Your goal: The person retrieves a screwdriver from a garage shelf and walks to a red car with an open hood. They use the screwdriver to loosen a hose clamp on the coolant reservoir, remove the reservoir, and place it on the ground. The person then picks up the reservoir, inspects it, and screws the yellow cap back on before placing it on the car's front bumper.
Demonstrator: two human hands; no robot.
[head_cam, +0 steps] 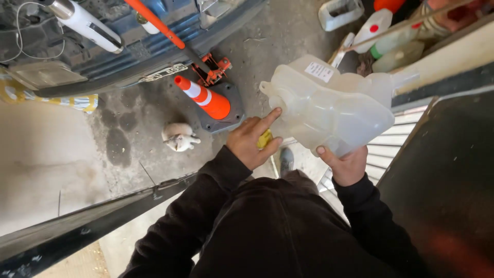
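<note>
Above the right hand (349, 166) gripping it, the translucent tank (329, 105) meets the left hand's (252, 141) pinched yellow cap (265, 138).

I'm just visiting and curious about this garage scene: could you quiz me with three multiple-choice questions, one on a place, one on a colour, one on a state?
1. Where is the cat?
A. on the concrete floor left of the traffic cone
B. on the car
C. in the tank

2. What colour is the small thing in the left hand?
A. blue
B. yellow
C. red

3. How is the translucent plastic tank held?
A. lying on the floor
B. hanging from a hook
C. gripped from below by the right hand

Answers: 1 A, it lies beside the cone; 2 B, yellow shows between the fingers; 3 C, the thumb presses its underside.
</note>
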